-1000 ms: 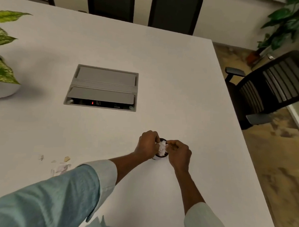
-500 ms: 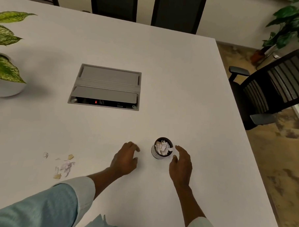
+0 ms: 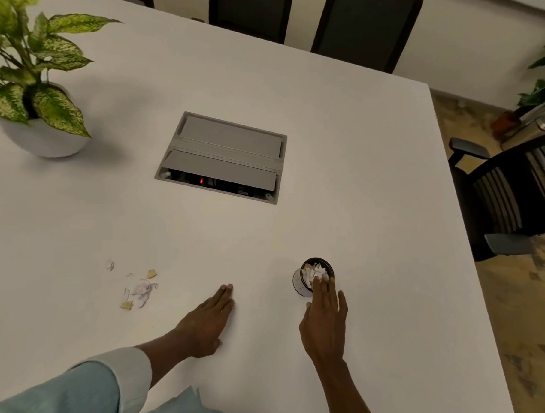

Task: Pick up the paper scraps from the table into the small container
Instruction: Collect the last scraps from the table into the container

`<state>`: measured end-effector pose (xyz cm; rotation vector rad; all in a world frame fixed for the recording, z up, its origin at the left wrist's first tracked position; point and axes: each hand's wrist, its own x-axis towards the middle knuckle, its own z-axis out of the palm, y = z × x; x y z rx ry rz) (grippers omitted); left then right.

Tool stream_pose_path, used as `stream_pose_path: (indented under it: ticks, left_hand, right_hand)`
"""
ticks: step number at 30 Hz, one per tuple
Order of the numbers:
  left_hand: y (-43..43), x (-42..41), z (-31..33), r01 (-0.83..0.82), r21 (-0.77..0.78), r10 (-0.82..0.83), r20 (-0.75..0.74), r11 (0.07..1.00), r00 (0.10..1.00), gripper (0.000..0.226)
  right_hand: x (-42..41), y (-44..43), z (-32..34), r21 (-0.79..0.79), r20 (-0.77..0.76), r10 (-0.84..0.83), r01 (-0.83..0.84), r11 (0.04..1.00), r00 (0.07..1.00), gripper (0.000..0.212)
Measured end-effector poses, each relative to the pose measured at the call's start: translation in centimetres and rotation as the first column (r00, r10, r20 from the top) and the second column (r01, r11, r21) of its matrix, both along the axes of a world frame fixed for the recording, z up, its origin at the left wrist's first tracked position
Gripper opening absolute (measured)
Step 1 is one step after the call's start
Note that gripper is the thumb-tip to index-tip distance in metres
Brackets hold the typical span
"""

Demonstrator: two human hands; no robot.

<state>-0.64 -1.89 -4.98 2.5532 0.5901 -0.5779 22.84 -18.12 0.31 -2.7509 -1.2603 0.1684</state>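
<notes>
Right hand (image 3: 324, 321) hovered flat with its fingers spread, the fingertips (image 3: 319, 281) at the near rim of the small dark round container (image 3: 302, 281), over the white paper heaped inside; it pinched nothing. Left hand (image 3: 208, 320) lay palm down on the white tabletop (image 3: 344, 184), fingers together and straight, empty, between the container and the loose paper scraps (image 3: 138, 289).

By the look of it the job was partly done: one container, already piled to the top with white scraps, stood well apart from what remained. Left on the tabletop was one cluster to the left of the left hand, about six bits as far as could be counted: two tan pieces, a crumpled pale one, and a few thin slivers too small to number surely. Those had yet to be gathered, and the container seemed to have little room left.
</notes>
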Motion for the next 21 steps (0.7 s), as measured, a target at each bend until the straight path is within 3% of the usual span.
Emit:
stream_pose_path:
  ticks: [10,16,19,21]
  left_hand:
    - [0.8,-0.4,1.1,-0.016,-0.055,0.014,-0.043,0.998,0.999,0.094]
    - [0.7,-2.0,1.7,-0.074,-0.088,0.07,-0.043,0.993,0.997,0.07]
    - [0.5,-3.8,1.7,-0.198,-0.135,0.204,0.037,0.971,0.978,0.057]
    - [0.2,-5.5,1.6,-0.284,-0.137,0.299,0.11,0.949,0.948,0.044]
  right_hand:
    - [0.5,2.2,-0.5,-0.052,0.156,0.106,-0.099,0.994,0.982,0.052]
    - [0.9,2.6,0.8,0.029,0.281,0.001,-0.01,1.0,0.96,0.035]
    - [0.5,2.6,1.2,0.122,0.342,-0.037,-0.006,0.993,0.939,0.029]
    - [-0.6,3.1,1.3,0.231,0.304,-0.048,-0.025,0.973,0.952,0.025]
